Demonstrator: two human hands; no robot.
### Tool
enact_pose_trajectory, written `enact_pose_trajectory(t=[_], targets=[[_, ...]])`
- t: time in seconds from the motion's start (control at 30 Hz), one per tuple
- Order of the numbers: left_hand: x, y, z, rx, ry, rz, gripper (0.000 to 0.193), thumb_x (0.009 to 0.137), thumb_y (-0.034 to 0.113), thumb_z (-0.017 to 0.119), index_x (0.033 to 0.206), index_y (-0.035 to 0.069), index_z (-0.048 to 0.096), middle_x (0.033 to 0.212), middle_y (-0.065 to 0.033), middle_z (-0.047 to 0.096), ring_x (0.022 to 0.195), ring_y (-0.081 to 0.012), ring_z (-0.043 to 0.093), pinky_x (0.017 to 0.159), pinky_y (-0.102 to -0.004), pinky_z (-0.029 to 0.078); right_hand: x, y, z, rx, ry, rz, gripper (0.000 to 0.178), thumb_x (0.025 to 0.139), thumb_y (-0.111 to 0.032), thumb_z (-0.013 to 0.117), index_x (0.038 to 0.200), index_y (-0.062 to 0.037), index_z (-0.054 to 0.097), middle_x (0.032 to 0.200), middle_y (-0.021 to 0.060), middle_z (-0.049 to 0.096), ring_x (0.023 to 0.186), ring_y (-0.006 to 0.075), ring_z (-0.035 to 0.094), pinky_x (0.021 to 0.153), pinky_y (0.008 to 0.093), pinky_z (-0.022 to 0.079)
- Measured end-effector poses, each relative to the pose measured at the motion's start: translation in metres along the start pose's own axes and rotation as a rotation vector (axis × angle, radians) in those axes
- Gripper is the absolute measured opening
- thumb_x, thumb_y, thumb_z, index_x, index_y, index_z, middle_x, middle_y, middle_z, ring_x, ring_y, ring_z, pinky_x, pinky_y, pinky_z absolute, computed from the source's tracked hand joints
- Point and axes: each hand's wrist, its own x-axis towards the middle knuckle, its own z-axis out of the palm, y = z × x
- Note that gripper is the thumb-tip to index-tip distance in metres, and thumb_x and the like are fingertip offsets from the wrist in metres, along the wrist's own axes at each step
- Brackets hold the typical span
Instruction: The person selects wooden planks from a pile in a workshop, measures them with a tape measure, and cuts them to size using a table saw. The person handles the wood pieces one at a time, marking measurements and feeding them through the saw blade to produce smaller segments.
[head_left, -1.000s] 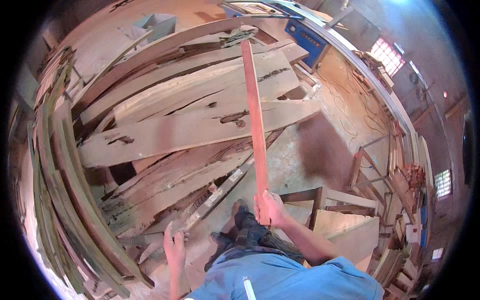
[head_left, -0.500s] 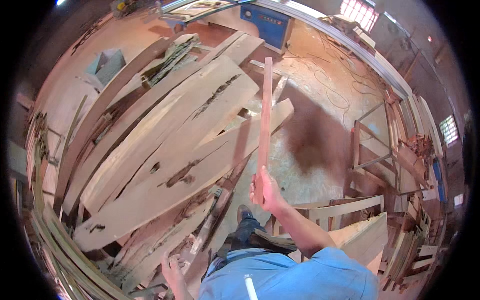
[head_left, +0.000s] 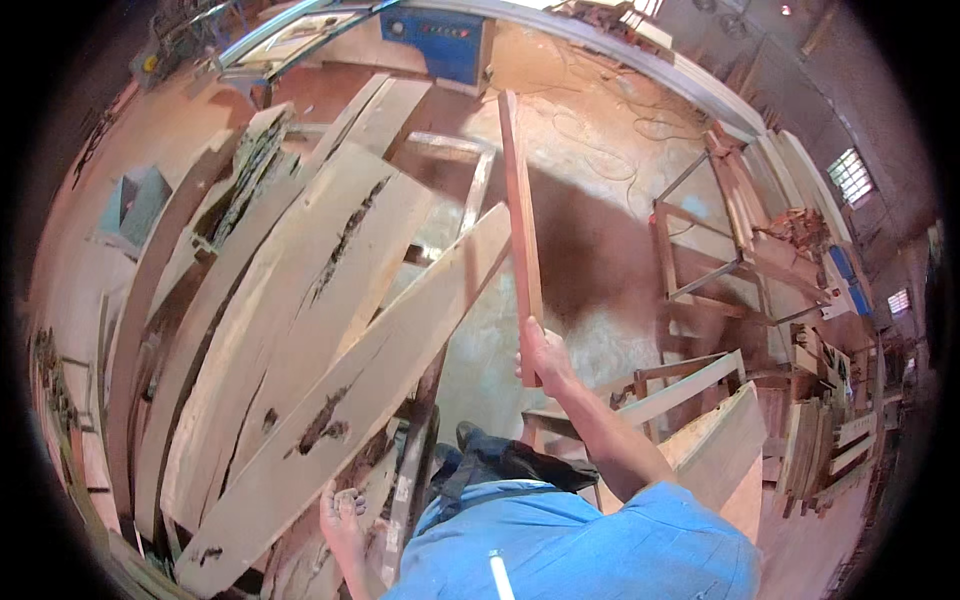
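Observation:
My right hand (head_left: 546, 362) is closed around the lower end of a long, straight reddish wooden strip (head_left: 520, 220). The strip stands out away from me, tilted slightly left at its far end. Low on the left, my left hand (head_left: 345, 510) hangs beside the stacked planks with its fingers loosely bent and nothing in them. Closest to that hand is a wide pale plank (head_left: 400, 340) with dark cracks and knot holes. Behind it lies another broad cracked slab (head_left: 330, 240).
A wooden frame (head_left: 690, 385) and a pale board (head_left: 725, 450) stand close on my right. Farther off are a metal-legged frame (head_left: 705, 280) and a blue machine panel (head_left: 435, 42). Thin strips lean along the right wall. A grey angular object (head_left: 137, 207) sits far left.
My view has swung to the right, so the planks and blue panel now sit farther left. The strip, still in my right hand, has tipped a little leftward. My left hand remains low.

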Motion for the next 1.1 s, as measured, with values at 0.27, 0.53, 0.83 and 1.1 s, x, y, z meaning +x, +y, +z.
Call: enact_pose_trajectory(t=[0.27, 0.53, 0.83, 1.1], targets=[[0.042, 0.034, 0.036, -0.057, -0.012, -0.017, 0.046, 0.103, 0.015, 0.054, 0.144, -0.004, 0.043, 0.105, -0.0112, 0.065, 0.087, -0.0147, 0.064, 0.075, -0.0272, 0.053, 0.073, -0.014, -0.056, -0.403, 0.292, -0.338, 0.034, 0.1, -0.036, 0.059, 0.1, -0.0019, 0.062, 0.072, 0.0034, 0.062, 0.058, 0.0115, 0.059, 0.051, 0.0292, 0.049], [0.12, 0.088, 0.12, 0.059, 0.013, 0.06, 0.051, 0.102, 0.022, 0.058, 0.142, -0.006, 0.044, 0.103, -0.0116, 0.066, 0.084, -0.0159, 0.065, 0.071, -0.0253, 0.054, 0.193, -0.038, -0.108, -0.82, 0.607, -0.354, 0.038, 0.087, -0.037, 0.072, 0.108, -0.0061, 0.067, 0.096, 0.0207, 0.071, 0.092, 0.0399, 0.068, 0.081, 0.0493, 0.052], [0.205, 0.191, 0.278, 0.23, -0.164, 0.001, 0.046, 0.1, 0.007, 0.056, 0.141, -0.008, 0.043, 0.105, -0.0114, 0.066, 0.091, -0.015, 0.064, 0.082, -0.0275, 0.054, 0.29, -0.115, -0.149, -0.837, 0.576, -0.473, 0.041, 0.083, -0.03, 0.077, 0.117, -0.0089, 0.065, 0.105, 0.0148, 0.069, 0.097, 0.0355, 0.067, 0.082, 0.0452, 0.053], [0.276, 0.21, 0.372, 0.151, -0.285, 0.018, 0.045, 0.097, 0.008, 0.059, 0.138, -0.006, 0.049, 0.105, -0.0095, 0.067, 0.095, -0.014, 0.064, 0.086, -0.0282, 0.052, 0.282, -0.205, -0.194, -1.009, 0.504, -0.693, 0.044, 0.078, -0.025, 0.078, 0.116, -0.0053, 0.065, 0.1, 0.0141, 0.068, 0.093, 0.0332, 0.067, 0.079, 0.0404, 0.054]])
